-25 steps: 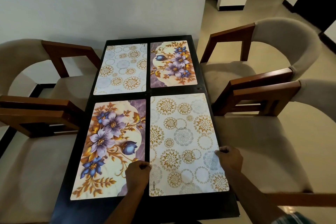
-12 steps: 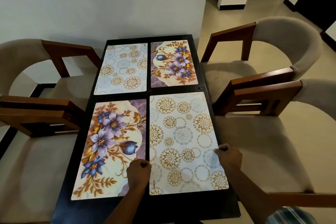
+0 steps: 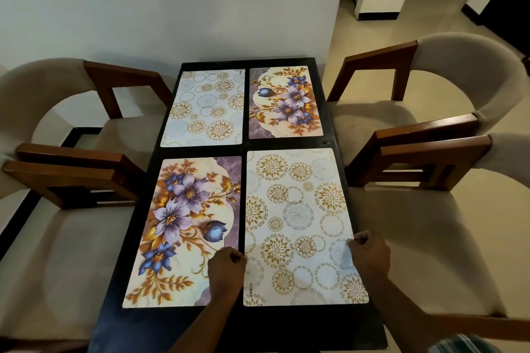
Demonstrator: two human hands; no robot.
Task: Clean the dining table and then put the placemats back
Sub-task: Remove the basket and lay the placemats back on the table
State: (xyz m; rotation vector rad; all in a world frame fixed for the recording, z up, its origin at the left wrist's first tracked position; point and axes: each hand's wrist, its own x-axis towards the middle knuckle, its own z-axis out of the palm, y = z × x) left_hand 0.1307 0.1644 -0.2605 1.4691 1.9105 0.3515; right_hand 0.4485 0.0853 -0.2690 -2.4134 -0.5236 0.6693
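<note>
Four placemats lie flat on the black dining table (image 3: 286,327). Nearest on the right is a white placemat with gold circles (image 3: 298,221). My left hand (image 3: 228,269) pinches its left edge, and my right hand (image 3: 370,255) pinches its right edge, fingers curled. Beside it on the left lies a floral placemat (image 3: 183,226) with purple flowers. At the far end sit a second gold-circle placemat (image 3: 203,107) on the left and a second floral placemat (image 3: 285,102) on the right.
Two cushioned wooden armchairs (image 3: 66,175) flank the table on the left and two more armchairs (image 3: 430,157) on the right, armrests close to the table edges. A white wall (image 3: 172,3) stands behind the table's far end. Tiled floor opens at the back right.
The near right placemat has shifted slightly away from me and to the right while both hands keep hold of its edges. The view has barely moved.
</note>
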